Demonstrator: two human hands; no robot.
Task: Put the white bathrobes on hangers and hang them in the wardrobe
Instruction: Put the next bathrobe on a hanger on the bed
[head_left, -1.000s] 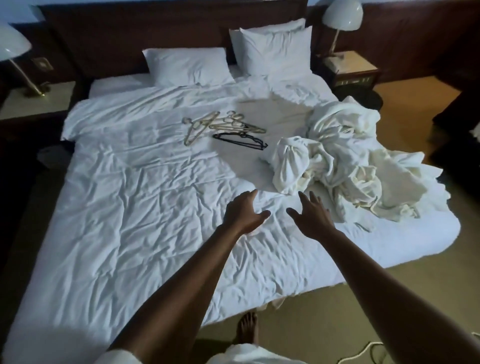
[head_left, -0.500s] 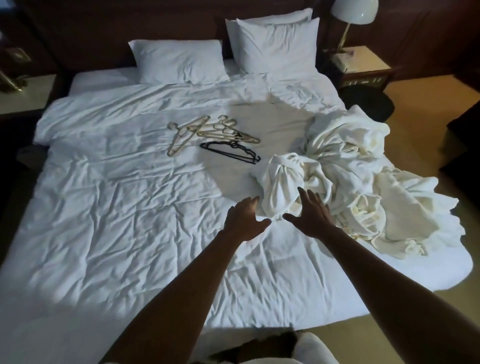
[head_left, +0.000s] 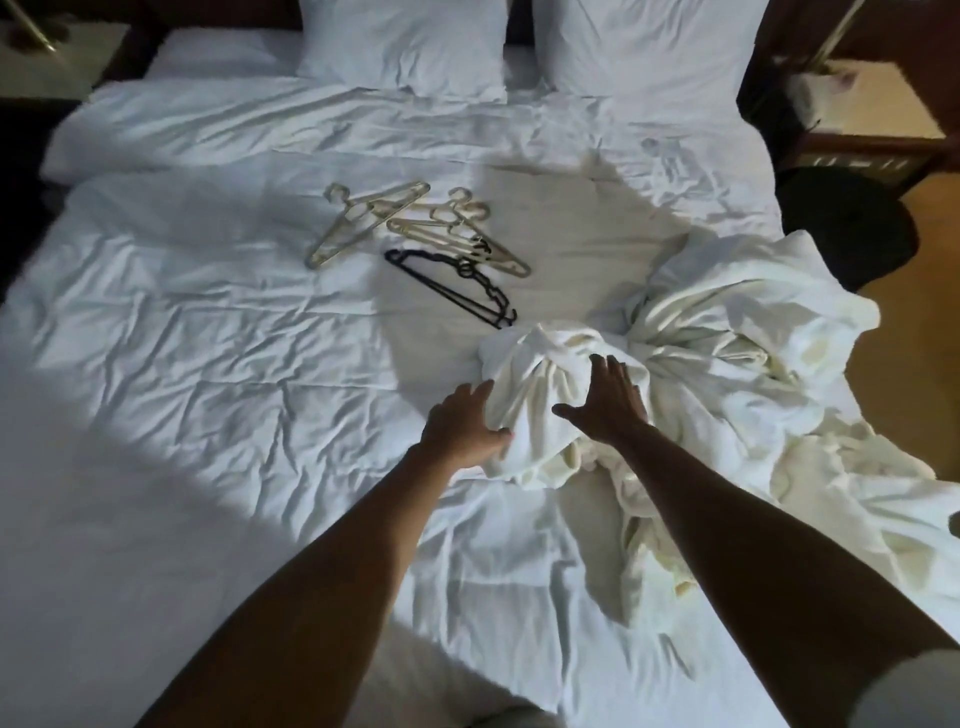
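Both hands lie spread on the bundled robe (head_left: 540, 374) on the bed (head_left: 208, 364): left hand (head_left: 462, 426) at its edge, right hand (head_left: 608, 400) on top. Hangers (head_left: 415, 228) lie beyond.

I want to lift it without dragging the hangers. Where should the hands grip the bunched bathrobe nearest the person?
Probably grip the bunched bathrobe by its two near flanks, coming from the bed's foot: left hand and right hand already bracket it, and the black hanger lies behind.
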